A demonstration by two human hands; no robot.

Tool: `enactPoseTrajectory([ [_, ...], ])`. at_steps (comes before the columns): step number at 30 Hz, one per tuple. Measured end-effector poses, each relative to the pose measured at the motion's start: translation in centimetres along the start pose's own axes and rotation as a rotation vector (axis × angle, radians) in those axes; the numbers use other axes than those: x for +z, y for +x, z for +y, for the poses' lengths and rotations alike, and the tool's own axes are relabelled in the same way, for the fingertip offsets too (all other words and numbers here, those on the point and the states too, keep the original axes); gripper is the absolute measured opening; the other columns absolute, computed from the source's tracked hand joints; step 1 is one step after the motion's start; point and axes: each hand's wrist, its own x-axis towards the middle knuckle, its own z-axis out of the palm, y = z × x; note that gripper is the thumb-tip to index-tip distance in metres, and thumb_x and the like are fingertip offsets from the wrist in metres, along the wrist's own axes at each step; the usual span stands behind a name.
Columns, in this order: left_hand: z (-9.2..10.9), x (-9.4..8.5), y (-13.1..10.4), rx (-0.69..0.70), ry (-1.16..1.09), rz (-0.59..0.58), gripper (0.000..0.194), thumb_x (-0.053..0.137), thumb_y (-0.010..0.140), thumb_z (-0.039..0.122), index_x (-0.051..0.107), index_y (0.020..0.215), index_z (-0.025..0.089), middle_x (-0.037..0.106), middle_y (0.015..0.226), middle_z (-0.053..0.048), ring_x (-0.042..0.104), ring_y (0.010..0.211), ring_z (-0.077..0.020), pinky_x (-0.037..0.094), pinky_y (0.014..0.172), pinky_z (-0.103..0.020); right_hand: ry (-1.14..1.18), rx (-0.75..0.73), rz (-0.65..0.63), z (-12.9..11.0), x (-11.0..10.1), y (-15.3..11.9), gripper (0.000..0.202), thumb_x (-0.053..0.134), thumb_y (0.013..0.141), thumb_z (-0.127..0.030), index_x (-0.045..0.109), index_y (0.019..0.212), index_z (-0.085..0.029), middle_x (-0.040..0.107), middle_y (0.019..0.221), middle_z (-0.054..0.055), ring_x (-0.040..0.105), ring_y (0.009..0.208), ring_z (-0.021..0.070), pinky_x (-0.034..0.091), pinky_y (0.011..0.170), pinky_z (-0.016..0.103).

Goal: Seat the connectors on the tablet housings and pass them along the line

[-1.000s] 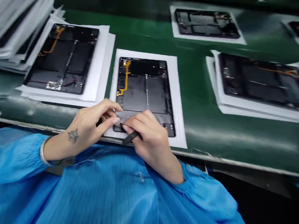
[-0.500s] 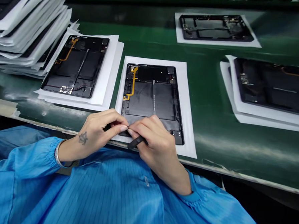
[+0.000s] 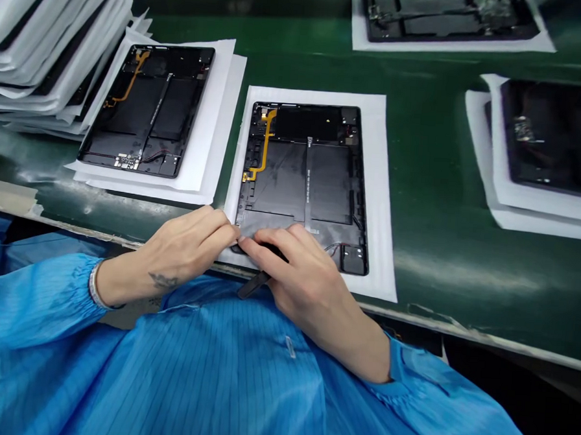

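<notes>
An opened black tablet housing (image 3: 282, 191), with an orange flex cable (image 3: 266, 141) along its left side, lies on a white sheet (image 3: 381, 248) in front of me. My left hand (image 3: 186, 248) is at the housing's lower left corner, fingers pinched together; whatever is between the tips is too small to name. Beside it, my right hand (image 3: 307, 273) rests over the housing's lower edge and is closed round a black tool (image 3: 254, 285), whose end sticks out below the palm. The thumb and fingertips of both hands nearly meet at the corner.
On the green bench (image 3: 429, 264), a similar housing (image 3: 150, 113) lies on sheets at the left, beside a tall stack of sheets and housings (image 3: 50, 55). More housings lie at the back right (image 3: 447, 21) and far right (image 3: 557, 140).
Both hands have shifted slightly left and up to the housing's lower left corner. My left fingers have closed together more, and the whole view has moved a little.
</notes>
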Motion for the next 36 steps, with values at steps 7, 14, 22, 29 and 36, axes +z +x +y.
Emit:
enactPoseTrajectory([
  [7,0.1,-0.7,-0.2,0.02,0.024,0.035,0.011,0.051,0.1,0.011,0.061,0.105,0.01,0.066,0.089,-0.006,0.061,0.079,-0.0171,0.052,0.072,-0.028,-0.087,-0.005,-0.049,-0.1,0.0,0.1,0.035,0.037,0.098,-0.005,0.066,0.116,-0.009,0.069,0.103,0.013,0.05,0.082,0.0214,0.046,0.07,0.036],
  [14,0.1,0.1,-2.1,0.002,-0.059,0.122,0.029,0.05,0.1,0.01,0.056,0.127,0.007,0.068,0.11,-0.014,0.064,0.1,-0.0219,0.056,0.089,-0.034,-0.135,-0.062,-0.07,0.0,0.4,0.2,0.032,0.041,0.096,-0.005,0.067,0.114,-0.009,0.07,0.103,0.013,0.05,0.077,0.0218,0.044,0.065,0.038],
  [22,0.6,-0.7,-1.5,0.193,0.207,0.051,0.025,0.045,0.099,0.007,0.06,0.118,0.002,0.072,0.097,-0.016,0.068,0.087,-0.0237,0.06,0.078,-0.036,0.038,-0.01,-0.058,0.0,-2.4,0.5,0.055,0.036,0.104,-0.047,0.053,0.134,-0.004,0.066,0.106,0.016,0.057,0.092,0.0228,0.051,0.078,0.036],
  [29,-1.3,1.4,-1.1,-0.082,-0.202,0.055,0.043,0.055,0.101,0.029,0.049,0.14,0.011,0.05,0.149,-0.02,0.048,0.139,-0.0274,0.047,0.114,-0.046,-0.22,0.016,0.009,-0.2,-2.1,0.6,0.033,0.051,0.098,-0.008,0.06,0.128,-0.018,0.059,0.076,-0.001,0.052,0.061,0.0118,0.038,0.057,0.026],
  [36,-1.6,2.8,-1.4,-0.085,-0.284,0.11,0.05,0.055,0.102,0.035,0.046,0.145,0.011,0.047,0.153,-0.019,0.042,0.146,-0.0244,0.04,0.121,-0.045,-0.211,-0.012,-0.084,0.2,-1.0,0.8,0.034,0.048,0.096,-0.003,0.064,0.123,-0.016,0.073,0.102,0.007,0.068,0.087,0.0145,0.052,0.073,0.025],
])
